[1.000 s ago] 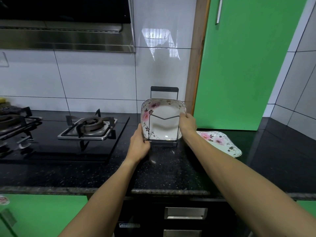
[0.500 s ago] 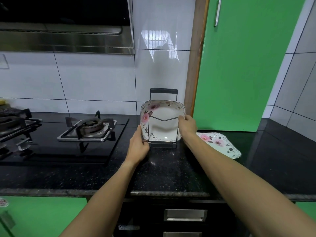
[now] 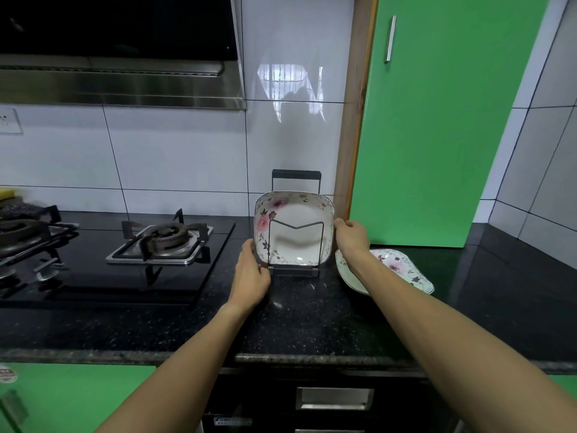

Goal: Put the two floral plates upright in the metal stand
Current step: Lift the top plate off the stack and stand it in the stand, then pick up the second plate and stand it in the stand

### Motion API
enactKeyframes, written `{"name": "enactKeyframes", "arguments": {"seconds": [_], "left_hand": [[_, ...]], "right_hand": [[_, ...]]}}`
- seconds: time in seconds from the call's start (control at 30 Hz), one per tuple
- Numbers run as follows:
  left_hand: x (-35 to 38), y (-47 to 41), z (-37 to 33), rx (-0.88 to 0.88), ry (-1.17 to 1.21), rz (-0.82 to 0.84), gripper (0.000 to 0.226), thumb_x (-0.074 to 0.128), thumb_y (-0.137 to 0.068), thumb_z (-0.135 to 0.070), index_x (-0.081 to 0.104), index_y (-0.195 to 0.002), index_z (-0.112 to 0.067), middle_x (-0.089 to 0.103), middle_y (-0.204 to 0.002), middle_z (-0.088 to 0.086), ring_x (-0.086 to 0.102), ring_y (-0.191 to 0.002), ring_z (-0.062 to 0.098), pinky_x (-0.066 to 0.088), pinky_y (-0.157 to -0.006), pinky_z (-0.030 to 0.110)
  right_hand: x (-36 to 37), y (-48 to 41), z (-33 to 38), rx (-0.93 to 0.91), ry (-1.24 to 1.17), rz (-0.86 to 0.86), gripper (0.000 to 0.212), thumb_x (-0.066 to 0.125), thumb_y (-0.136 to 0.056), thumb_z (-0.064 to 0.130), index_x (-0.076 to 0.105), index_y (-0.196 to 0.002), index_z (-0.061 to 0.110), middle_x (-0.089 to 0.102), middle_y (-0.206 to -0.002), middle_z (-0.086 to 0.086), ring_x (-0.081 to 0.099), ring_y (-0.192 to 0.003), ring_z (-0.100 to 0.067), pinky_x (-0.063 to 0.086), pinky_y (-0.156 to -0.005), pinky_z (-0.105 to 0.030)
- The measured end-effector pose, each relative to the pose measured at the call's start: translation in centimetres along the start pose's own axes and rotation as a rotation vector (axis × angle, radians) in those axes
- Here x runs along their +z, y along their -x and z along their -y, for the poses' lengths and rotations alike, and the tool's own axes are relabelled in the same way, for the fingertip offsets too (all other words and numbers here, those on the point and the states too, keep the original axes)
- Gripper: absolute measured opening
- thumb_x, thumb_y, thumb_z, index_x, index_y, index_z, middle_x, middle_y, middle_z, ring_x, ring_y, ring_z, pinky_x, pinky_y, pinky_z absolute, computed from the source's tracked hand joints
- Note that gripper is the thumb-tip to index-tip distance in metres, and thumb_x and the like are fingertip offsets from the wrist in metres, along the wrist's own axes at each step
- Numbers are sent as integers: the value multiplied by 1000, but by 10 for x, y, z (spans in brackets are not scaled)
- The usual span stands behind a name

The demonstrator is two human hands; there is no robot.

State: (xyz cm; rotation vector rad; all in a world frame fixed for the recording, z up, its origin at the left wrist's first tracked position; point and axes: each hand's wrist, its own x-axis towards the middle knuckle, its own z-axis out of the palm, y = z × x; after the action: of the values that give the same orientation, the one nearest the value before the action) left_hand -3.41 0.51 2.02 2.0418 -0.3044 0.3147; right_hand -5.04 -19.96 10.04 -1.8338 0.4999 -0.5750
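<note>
One floral plate [image 3: 295,228] stands upright in the metal stand [image 3: 296,270] near the worktop's [image 3: 312,323] back edge; left hand [image 3: 251,273] and right hand [image 3: 351,235] grip its sides, second plate [image 3: 402,270] flat alongside

Metal stand [image 3: 295,271]: dark wire frame w/ black handle bar at top back, M-shaped wire at front; sits on the black speckled counter [image 3: 296,320] by the white tiled wall.

Plate in stand [image 3: 293,228]: squarish, rounded corners, white centre, pink flowers + dark leaves round the rim. Upright in the stand behind the front wire, face toward the camera, bottom edge at the stand's base.

Second plate [image 3: 402,268]: same floral pattern, lying flat on the counter just right of the stand, face up, partly hidden by a forearm. Not in the stand yet.
</note>
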Motion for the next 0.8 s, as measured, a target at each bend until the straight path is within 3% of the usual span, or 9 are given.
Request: {"name": "enactKeyframes", "arguments": {"seconds": [0.1, 0.23, 0.33, 0.4, 0.47, 0.57, 0.7, 0.8], "left_hand": [[1, 7, 1, 24, -127, 11, 50, 49, -90, -2, 42, -137, -16, 51, -133, 12, 55, -99, 19, 41, -86, 32], [2, 10, 4, 67, -231, 60, 45, 49, -91, -5, 53, -133, -19, 54, -134, 10, 60, -107, 28, 47, -94, 39], [2, 12, 3, 78, -271, 75, 47, 49, -91, -4, 58, -135, -16, 59, -136, 9, 61, -114, 27, 48, -101, 41], [2, 13, 1, 86, -290, 76, 48, 48, -90, -2, 60, -134, -15, 64, -132, 9, 62, -113, 27, 49, -97, 38], [3, 15, -2, 110, -318, 85, 49, 47, -88, -1, 63, -132, -15, 68, -127, 8, 64, -111, 27, 50, -91, 35], [3, 14, 0, 134, -342, 94, 49, 47, -87, 0, 65, -130, -16, 68, -128, 6, 62, -116, 26, 49, -93, 36], [5, 12, 4, 152, -400, 105, 48, 49, -89, -5, 62, -134, -14, 60, -139, 6, 55, -126, 25, 45, -103, 37], [5, 12, 6, 166, -420, 106, 47, 49, -90, -6, 61, -135, -13, 58, -140, 6, 53, -127, 25, 44, -105, 37]], "right_hand": [[-7, 0, -1, -12, 44, -16, 20, 43, -99, 28, 54, -92, 12, 51, -78, -2, 48, -85, -23, 37, -74, -30], [-14, 1, -5, -34, 127, -38, 33, 43, -97, 25, 46, -67, 13, 44, -61, -1, 47, -74, -25, 42, -70, -33], [-23, 5, -7, -81, 234, -47, 41, 45, -95, 20, 36, -55, 15, 39, -56, -3, 42, -66, -24, 35, -61, -31], [-29, 9, -6, -106, 298, -26, 41, 46, -93, 15, 35, -54, 15, 38, -55, -3, 36, -58, -22, 28, -52, -29], [-36, 11, -5, -127, 374, 4, 34, 47, -92, 13, 47, -58, 11, 49, -60, -7, 40, -60, -23, 28, -49, -27], [-45, 12, -5, -149, 471, 42, 22, 48, -87, 7, 65, -75, 1, 67, -79, -18, 49, -69, -27, 37, -58, -28], [-60, 8, -12, -183, 642, 49, 23, 45, -82, 1, 66, -90, -5, 69, -89, -21, 60, -80, -35, 46, -65, -33], [-72, 6, -21, -193, 816, 59, 21, 44, -84, 1, 62, -95, 1, 65, -96, -18, 55, -79, -32, 43, -64, -31]]}}
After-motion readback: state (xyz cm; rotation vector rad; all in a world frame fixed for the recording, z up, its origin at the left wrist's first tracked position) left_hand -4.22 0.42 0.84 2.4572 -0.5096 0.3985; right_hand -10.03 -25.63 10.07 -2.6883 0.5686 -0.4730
